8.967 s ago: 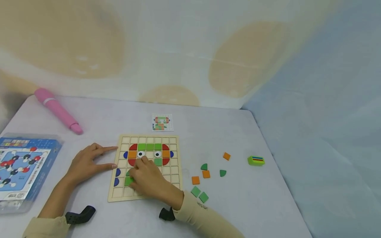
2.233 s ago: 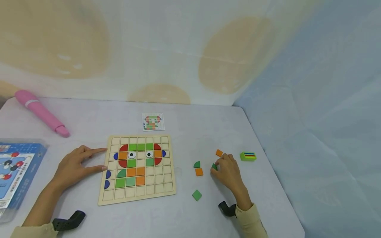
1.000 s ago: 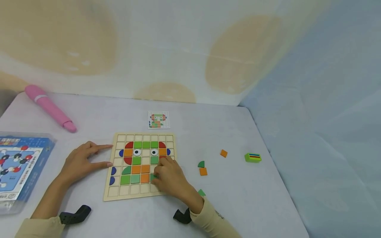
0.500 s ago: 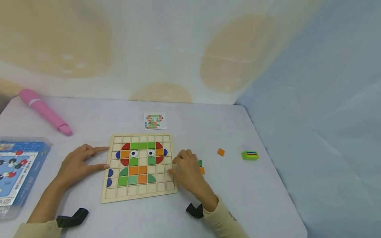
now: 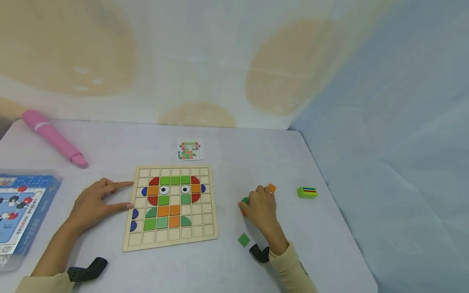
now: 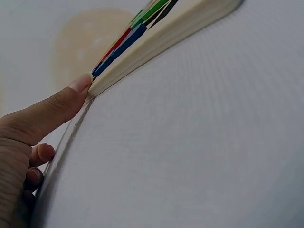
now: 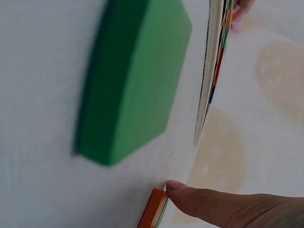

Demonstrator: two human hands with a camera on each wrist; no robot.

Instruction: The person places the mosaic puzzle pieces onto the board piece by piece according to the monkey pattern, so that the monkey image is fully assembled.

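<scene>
A wooden grid board (image 5: pixel 128 242) lies on the table, its tiles forming a face with round eyes and a body below. My left hand (image 5: pixel 95 201) touches the board's left edge with straight forefinger and thumb; the left wrist view shows the thumb (image 6: pixel 57 107) against that edge. Right of the board, my right hand (image 5: pixel 261 207) is over a green quarter-circle tile (image 5: pixel 245 200) and an orange square tile (image 5: pixel 243 212), partly covering both. In the right wrist view the thumb (image 7: pixel 190 197) meets the orange tile's corner; the other fingers are hidden, so a pinch cannot be confirmed.
Loose on the table are a green square tile (image 5: pixel 243 240) and another orange tile (image 5: pixel 272 187). A pattern card (image 5: pixel 190 149) lies behind the board. Also around are a lime-green block (image 5: pixel 307 192), a pink wand-shaped object (image 5: pixel 55 138) and a blue box (image 5: pixel 27 211).
Orange tiles and a green quarter-circle have joined the board's lower part. My right hand has since left the board and moved right to the loose tiles. My left hand has stayed at the edge.
</scene>
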